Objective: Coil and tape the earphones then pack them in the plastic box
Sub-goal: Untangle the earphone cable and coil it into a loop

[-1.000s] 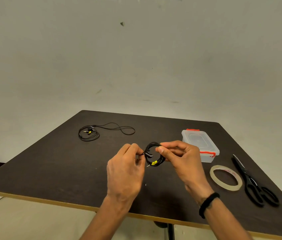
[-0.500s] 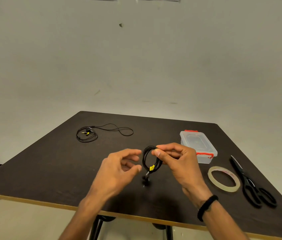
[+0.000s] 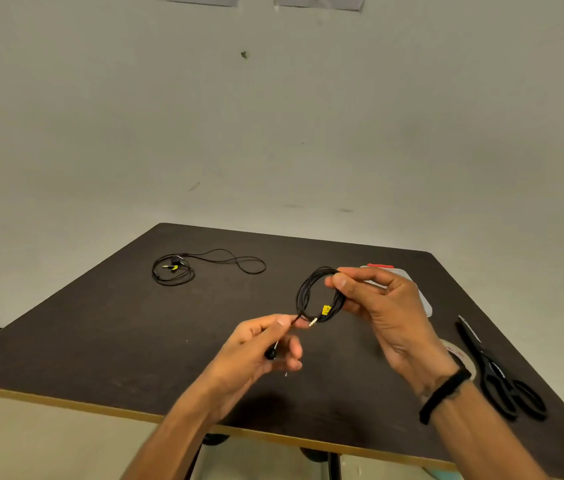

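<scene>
My right hand (image 3: 382,306) pinches the top of a coiled black earphone cable (image 3: 308,294) with a yellow tag, held above the dark table (image 3: 100,334). Below and to the left, my left hand (image 3: 259,348) pinches the loose end of that cable near the plug, and a black earbud hangs beside its fingers. The clear plastic box (image 3: 415,289) with red latches lies behind my right hand, mostly hidden. A tape roll (image 3: 460,355) shows partly behind my right wrist. A second black earphone set (image 3: 201,266) lies loosely spread at the table's far left.
Black scissors (image 3: 502,379) lie along the table's right edge, past the tape roll. The table's near edge has a light wooden trim. A plain wall rises behind the table.
My right hand has lifted the coil higher and toward the box. My left hand, open half a second ago, has taken hold of the cable's loose end beneath the coil.
</scene>
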Tool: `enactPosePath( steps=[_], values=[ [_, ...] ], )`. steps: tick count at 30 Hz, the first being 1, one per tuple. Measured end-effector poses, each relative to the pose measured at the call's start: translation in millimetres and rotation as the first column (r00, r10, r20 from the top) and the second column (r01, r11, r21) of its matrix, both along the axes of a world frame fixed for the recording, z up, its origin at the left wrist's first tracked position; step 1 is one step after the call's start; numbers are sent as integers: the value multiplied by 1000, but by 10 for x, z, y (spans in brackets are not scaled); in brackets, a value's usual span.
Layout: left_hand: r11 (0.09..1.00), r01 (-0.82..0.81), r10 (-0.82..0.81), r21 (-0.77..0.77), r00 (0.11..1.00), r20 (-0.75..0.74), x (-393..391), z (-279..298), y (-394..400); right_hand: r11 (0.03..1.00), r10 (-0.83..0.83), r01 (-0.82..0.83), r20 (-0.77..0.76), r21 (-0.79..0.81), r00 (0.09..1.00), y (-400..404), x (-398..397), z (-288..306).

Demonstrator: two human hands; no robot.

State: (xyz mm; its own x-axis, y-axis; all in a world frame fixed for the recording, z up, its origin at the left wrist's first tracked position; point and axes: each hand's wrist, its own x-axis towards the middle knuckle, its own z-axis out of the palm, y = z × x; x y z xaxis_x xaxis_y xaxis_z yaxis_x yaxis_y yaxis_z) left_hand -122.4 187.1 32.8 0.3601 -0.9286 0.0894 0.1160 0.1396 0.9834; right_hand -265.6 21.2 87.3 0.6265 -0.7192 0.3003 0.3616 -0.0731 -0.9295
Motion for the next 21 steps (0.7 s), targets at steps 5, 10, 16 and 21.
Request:
enactPosePath(
  steps=[5, 10, 16, 21],
  values=[
    [955, -270, 265, 126, 963, 56, -7, -18, 115, 983, -179, 174, -88, -59, 980, 66, 21, -197],
    [794, -605, 543, 63, 752, 374, 22, 98, 149, 920, -344, 296, -167, -255, 924, 151, 90, -363],
    [780, -625, 535, -27, 645, 546, -99, 252, 96, 861, -394, 317, -126, -398, 910, 332, 126, -415],
    [833, -551, 511, 48, 801, 312, -173, 208, -19, 812, -373, 302, -46, -499, 927, 513, 131, -467]
  ],
)
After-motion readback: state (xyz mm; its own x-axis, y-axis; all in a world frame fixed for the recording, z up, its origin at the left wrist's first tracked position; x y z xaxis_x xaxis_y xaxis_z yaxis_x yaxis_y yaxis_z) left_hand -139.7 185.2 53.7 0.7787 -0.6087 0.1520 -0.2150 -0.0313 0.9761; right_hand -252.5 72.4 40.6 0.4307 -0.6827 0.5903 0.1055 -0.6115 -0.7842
